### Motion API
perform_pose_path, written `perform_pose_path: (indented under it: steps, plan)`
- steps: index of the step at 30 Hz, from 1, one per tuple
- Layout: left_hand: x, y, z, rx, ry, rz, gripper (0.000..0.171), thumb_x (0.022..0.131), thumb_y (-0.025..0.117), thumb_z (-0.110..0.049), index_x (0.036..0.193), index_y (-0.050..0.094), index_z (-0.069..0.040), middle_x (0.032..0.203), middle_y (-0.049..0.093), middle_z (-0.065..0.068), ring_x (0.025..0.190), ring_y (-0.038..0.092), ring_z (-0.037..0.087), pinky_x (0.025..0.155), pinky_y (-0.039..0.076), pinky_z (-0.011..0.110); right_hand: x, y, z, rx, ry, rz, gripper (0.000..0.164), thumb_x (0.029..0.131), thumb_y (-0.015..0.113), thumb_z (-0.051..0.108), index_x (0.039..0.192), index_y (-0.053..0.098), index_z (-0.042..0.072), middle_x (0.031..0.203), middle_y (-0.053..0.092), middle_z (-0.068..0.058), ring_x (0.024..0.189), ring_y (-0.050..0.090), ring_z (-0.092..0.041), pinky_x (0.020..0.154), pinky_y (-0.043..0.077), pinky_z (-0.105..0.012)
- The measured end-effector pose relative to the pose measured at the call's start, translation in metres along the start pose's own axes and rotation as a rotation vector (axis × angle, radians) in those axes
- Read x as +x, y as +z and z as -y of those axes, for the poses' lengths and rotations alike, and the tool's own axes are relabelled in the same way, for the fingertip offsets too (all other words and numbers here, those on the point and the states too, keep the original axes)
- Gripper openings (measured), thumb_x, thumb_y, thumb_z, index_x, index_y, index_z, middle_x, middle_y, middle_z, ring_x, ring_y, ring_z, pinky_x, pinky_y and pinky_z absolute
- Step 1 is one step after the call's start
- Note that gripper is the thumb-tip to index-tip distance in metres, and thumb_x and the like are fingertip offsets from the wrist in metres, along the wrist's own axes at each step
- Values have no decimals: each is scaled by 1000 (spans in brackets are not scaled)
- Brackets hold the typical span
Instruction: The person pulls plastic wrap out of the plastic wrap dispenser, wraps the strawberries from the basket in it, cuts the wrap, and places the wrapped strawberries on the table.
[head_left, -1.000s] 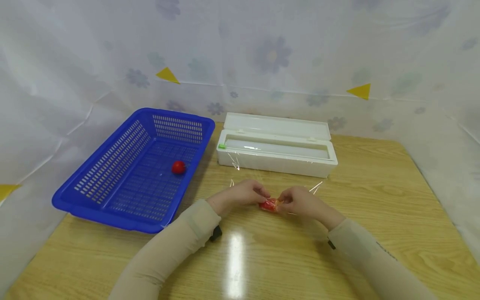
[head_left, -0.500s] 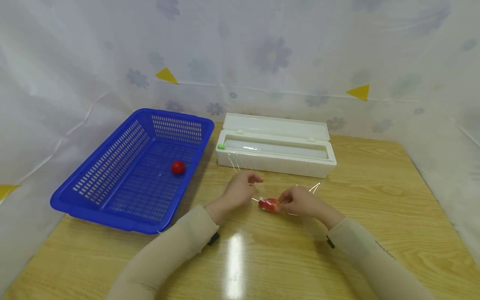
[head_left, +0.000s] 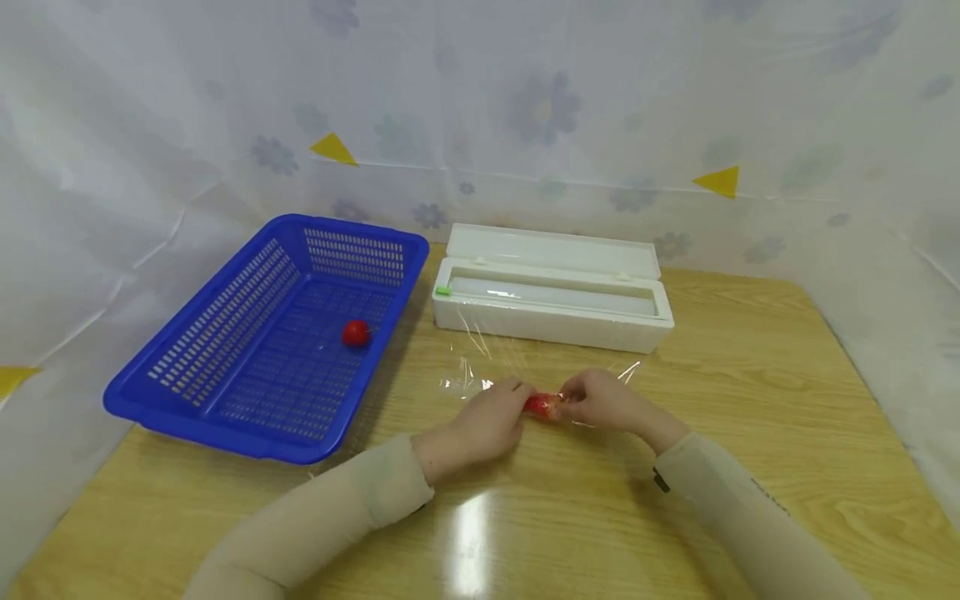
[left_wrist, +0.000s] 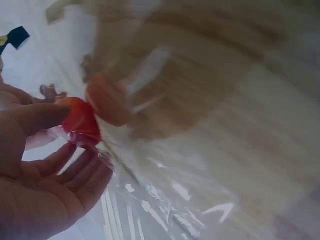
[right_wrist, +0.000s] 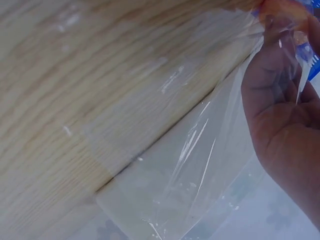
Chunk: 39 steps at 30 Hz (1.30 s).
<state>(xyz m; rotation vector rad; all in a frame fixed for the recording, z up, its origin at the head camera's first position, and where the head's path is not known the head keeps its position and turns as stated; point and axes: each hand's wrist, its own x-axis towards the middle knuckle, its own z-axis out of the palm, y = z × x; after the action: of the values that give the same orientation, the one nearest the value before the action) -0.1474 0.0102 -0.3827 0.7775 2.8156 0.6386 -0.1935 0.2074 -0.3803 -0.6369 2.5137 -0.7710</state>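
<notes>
From my distant seat I see the left hand [head_left: 483,421] pinch one end of the red item [head_left: 543,407], wrapped in clear film [right_wrist: 195,145], while the right hand [head_left: 606,402] pinches the other end, probably to keep the film tight. The item is between both hands, over the desk [head_left: 757,400]; behind it the white box [head_left: 553,327] has its lid [head_left: 553,252] raised, perhaps for letting film out

In the head view, the left grip [head_left: 491,422] covers one end of the film-wrapped red item [head_left: 543,407]. Behind the right grip [head_left: 603,402], dark marking [head_left: 770,495] on the sleeve [head_left: 723,508] is too small to read.
</notes>
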Motion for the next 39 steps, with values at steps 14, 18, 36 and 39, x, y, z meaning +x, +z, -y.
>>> perform_pose_path:
  steps: [14, 18, 36, 39]
  plan:
    - [22, 0, 21, -60, 18, 79, 21, 91, 58, -12, 110, 66, -6, 107, 69, 6, 101, 64, 20, 92, 49, 30, 4, -2, -7, 96, 24, 55, 24, 85, 66, 26, 92, 70, 3, 68, 60, 1, 61, 50, -10, 55, 43, -24]
    - [26, -3, 20, -3, 24, 108, 20, 93, 56, -14, 109, 66, -7, 106, 69, 5, 100, 64, 19, 92, 49, 29, 3, -3, -10, 73, -2, 42, 24, 88, 63, 26, 93, 69, 4, 72, 61, 0, 66, 49, -10, 59, 43, -25]
    - [29, -10, 22, -12, 6, 162, 18, 93, 56, -13, 106, 65, -6, 103, 68, 5, 97, 63, 19, 89, 49, 29, -27, 13, 18, -576, -418, -477, 21, 75, 75, 14, 93, 66, 6, 88, 66, -6, 85, 62, -25, 77, 52, -39]
    - [31, -9, 21, -16, 20, 164, 16, 92, 57, -13, 103, 66, -6, 100, 69, 6, 94, 64, 19, 87, 49, 29, -25, 22, 18, -603, -372, -391, 30, 77, 74, 14, 102, 63, 3, 94, 64, -7, 88, 61, -25, 80, 52, -39]
